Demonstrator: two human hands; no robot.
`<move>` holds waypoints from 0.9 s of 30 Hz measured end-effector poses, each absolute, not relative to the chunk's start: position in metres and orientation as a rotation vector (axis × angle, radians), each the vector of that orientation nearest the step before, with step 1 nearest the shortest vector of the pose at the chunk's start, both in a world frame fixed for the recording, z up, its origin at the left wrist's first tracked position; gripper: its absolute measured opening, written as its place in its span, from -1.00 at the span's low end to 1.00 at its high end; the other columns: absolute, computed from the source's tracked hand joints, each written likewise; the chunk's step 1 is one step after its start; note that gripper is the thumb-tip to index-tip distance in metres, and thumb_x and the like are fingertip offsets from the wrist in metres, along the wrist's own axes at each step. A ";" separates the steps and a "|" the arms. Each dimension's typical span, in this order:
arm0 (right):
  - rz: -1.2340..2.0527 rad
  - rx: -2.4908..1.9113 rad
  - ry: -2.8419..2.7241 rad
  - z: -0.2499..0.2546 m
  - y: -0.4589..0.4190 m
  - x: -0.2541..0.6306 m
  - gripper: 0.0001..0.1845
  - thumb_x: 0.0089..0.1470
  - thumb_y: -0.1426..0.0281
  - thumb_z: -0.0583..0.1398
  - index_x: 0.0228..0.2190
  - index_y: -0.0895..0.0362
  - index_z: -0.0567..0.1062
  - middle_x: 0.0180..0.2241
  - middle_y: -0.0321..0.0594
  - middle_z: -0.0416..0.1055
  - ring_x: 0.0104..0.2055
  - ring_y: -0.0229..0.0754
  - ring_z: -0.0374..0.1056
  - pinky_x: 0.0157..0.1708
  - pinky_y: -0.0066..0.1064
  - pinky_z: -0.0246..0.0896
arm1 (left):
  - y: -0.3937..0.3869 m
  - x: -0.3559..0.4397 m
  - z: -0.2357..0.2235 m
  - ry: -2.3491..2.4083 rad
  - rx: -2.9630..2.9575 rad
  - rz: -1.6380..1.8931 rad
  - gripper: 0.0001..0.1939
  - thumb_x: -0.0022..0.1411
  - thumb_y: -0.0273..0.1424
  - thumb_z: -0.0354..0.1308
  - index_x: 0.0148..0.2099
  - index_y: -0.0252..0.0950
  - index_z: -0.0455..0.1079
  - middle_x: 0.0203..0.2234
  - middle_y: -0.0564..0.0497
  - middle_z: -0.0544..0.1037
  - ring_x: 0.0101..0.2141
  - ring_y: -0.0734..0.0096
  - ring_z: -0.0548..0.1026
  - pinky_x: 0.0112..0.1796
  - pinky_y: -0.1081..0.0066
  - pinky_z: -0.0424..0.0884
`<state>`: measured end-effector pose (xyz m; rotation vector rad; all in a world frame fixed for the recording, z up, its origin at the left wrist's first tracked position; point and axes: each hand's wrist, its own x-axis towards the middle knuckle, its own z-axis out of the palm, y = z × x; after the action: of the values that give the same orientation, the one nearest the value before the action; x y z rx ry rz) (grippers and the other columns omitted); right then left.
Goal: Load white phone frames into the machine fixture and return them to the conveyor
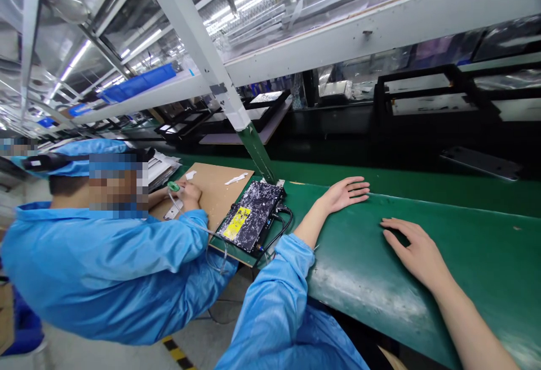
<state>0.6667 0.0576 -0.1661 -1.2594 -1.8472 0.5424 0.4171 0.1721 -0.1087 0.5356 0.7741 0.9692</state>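
My left hand [346,192] lies flat and open on the green belt [473,246], fingers stretched to the right, holding nothing. My right hand [412,246] also rests palm down on the belt, fingers spread and pointing left, empty. A dark speckled electronic unit [253,215] with a yellow label and black cables lies on the belt just left of my left forearm. My left arm wears a blue sleeve [274,297].
A co-worker in a blue coat and cap [101,263] sits at the left, hands on a brown board [215,190], holding a green-tipped tool [173,186]. A slanted white and green frame post [236,111] rises behind the unit. Black trays [422,97] line the shelf beyond the belt.
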 end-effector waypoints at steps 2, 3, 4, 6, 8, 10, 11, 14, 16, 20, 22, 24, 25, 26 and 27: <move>0.542 -1.260 -1.839 -0.167 0.058 0.667 -0.48 0.40 -0.12 0.17 -0.10 -0.07 0.77 0.06 -0.13 0.74 0.20 0.20 0.60 0.24 0.13 0.51 | 0.173 0.417 -0.109 0.777 0.537 0.968 -0.77 0.56 -0.42 0.16 0.05 -0.31 0.66 -0.02 -0.24 0.77 -0.01 0.16 0.75 0.41 -0.08 0.49; 0.541 -1.259 -1.834 -0.167 0.059 0.667 -0.48 0.40 -0.13 0.17 -0.10 -0.06 0.77 0.06 -0.13 0.74 0.20 0.20 0.60 0.24 0.13 0.51 | 0.173 0.418 -0.109 0.779 0.538 0.967 -0.77 0.56 -0.42 0.16 0.04 -0.32 0.65 -0.03 -0.24 0.77 -0.01 0.17 0.75 0.41 -0.08 0.49; 0.542 -1.258 -1.831 -0.168 0.059 0.667 -0.48 0.40 -0.12 0.18 -0.10 -0.06 0.77 0.06 -0.13 0.74 0.19 0.20 0.60 0.24 0.13 0.51 | 0.173 0.418 -0.109 0.780 0.539 0.968 -0.77 0.56 -0.42 0.16 0.04 -0.32 0.65 -0.03 -0.24 0.77 -0.01 0.17 0.75 0.42 -0.09 0.48; 0.542 -1.256 -1.829 -0.168 0.060 0.667 -0.49 0.39 -0.11 0.18 -0.10 -0.06 0.77 0.05 -0.13 0.74 0.18 0.19 0.60 0.24 0.12 0.52 | 0.172 0.418 -0.109 0.785 0.543 0.973 -0.78 0.55 -0.43 0.17 0.03 -0.31 0.65 -0.03 -0.24 0.77 -0.01 0.17 0.75 0.42 -0.09 0.47; 0.545 -1.256 -1.824 -0.168 0.061 0.667 -0.51 0.40 -0.10 0.18 -0.10 -0.07 0.77 0.04 -0.14 0.74 0.17 0.19 0.61 0.23 0.12 0.53 | 0.171 0.417 -0.107 0.794 0.553 0.981 -0.80 0.54 -0.42 0.19 0.03 -0.31 0.65 -0.01 -0.25 0.76 0.00 0.17 0.75 0.42 -0.10 0.47; 0.550 -1.252 -1.819 -0.168 0.061 0.666 -0.52 0.39 -0.09 0.18 -0.10 -0.07 0.77 0.02 -0.14 0.74 0.16 0.19 0.61 0.21 0.12 0.54 | 0.169 0.417 -0.102 0.818 0.570 0.989 -0.79 0.54 -0.43 0.18 0.03 -0.31 0.64 0.01 -0.26 0.75 0.00 0.16 0.75 0.42 -0.11 0.47; 0.552 -1.251 -1.815 -0.169 0.062 0.665 -0.52 0.39 -0.09 0.17 -0.11 -0.07 0.76 0.02 -0.13 0.74 0.15 0.19 0.61 0.21 0.12 0.54 | 0.167 0.417 -0.100 0.837 0.583 0.993 -0.79 0.54 -0.43 0.16 0.02 -0.31 0.64 0.01 -0.26 0.75 0.00 0.16 0.74 0.41 -0.11 0.48; 0.567 -1.266 -1.792 -0.168 0.063 0.662 -0.51 0.38 -0.08 0.17 -0.12 -0.06 0.77 0.01 -0.10 0.74 0.15 0.20 0.60 0.20 0.12 0.55 | 0.163 0.421 -0.092 0.928 0.649 1.019 -0.79 0.57 -0.44 0.12 0.02 -0.31 0.60 0.00 -0.25 0.74 -0.03 0.19 0.74 0.36 -0.09 0.54; 0.585 -1.283 -1.762 -0.166 0.064 0.658 -0.51 0.37 -0.07 0.16 -0.13 -0.06 0.77 -0.01 -0.10 0.74 0.14 0.21 0.61 0.18 0.12 0.55 | 0.158 0.429 -0.091 1.020 0.719 1.054 -0.82 0.56 -0.46 0.12 0.03 -0.31 0.56 0.00 -0.22 0.72 -0.06 0.24 0.73 0.33 -0.04 0.56; 0.613 -1.254 -1.749 -0.162 0.064 0.654 -0.52 0.36 -0.04 0.14 -0.18 -0.05 0.76 -0.06 -0.09 0.74 0.07 0.21 0.61 0.15 0.11 0.54 | 0.138 0.443 -0.091 1.229 0.924 1.110 -0.86 0.43 -0.55 0.28 0.00 -0.30 0.56 -0.02 -0.15 0.69 -0.11 0.31 0.69 0.31 0.05 0.54; 0.616 -1.239 -1.753 -0.161 0.063 0.654 -0.52 0.36 -0.03 0.14 -0.18 -0.04 0.76 -0.06 -0.08 0.74 0.06 0.21 0.60 0.15 0.10 0.53 | 0.125 0.439 -0.083 1.323 1.040 1.134 -0.78 0.33 -0.58 0.38 0.00 -0.30 0.59 -0.06 -0.12 0.69 -0.14 0.31 0.67 0.28 0.10 0.54; 0.616 -1.240 -1.757 -0.162 0.062 0.654 -0.51 0.38 -0.02 0.13 -0.17 -0.03 0.76 -0.07 -0.07 0.73 0.06 0.21 0.59 0.14 0.09 0.51 | 0.114 0.423 -0.065 1.430 1.139 1.217 -0.72 0.31 -0.57 0.41 0.04 -0.28 0.59 -0.02 -0.11 0.69 -0.16 0.33 0.64 0.23 0.18 0.55; 0.613 -1.239 -1.764 -0.163 0.061 0.654 -0.51 0.39 -0.02 0.13 -0.17 -0.03 0.76 -0.08 -0.07 0.73 0.06 0.21 0.59 0.13 0.08 0.50 | 0.109 0.411 -0.051 1.494 1.177 1.287 -0.72 0.34 -0.53 0.41 0.07 -0.26 0.58 0.02 -0.11 0.68 -0.15 0.34 0.64 0.21 0.22 0.55; 0.606 -1.234 -1.774 -0.164 0.061 0.654 -0.50 0.40 -0.02 0.12 -0.17 -0.02 0.76 -0.09 -0.07 0.73 0.05 0.21 0.59 0.12 0.07 0.49 | 0.106 0.396 -0.034 1.566 1.207 1.374 -0.71 0.38 -0.49 0.39 0.12 -0.24 0.55 0.09 -0.12 0.66 -0.11 0.34 0.64 0.20 0.26 0.55; 0.599 -1.225 -1.788 -0.164 0.060 0.654 -0.50 0.40 -0.02 0.12 -0.17 -0.02 0.76 -0.10 -0.07 0.73 0.04 0.21 0.59 0.11 0.06 0.49 | 0.104 0.379 -0.015 1.640 1.228 1.470 -0.68 0.43 -0.44 0.36 0.19 -0.23 0.51 0.17 -0.14 0.62 -0.05 0.32 0.64 0.20 0.28 0.55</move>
<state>0.6537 0.0602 -0.1641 -1.2248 -1.7877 0.5990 0.3788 0.1037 -0.0154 1.2284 1.6398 1.4697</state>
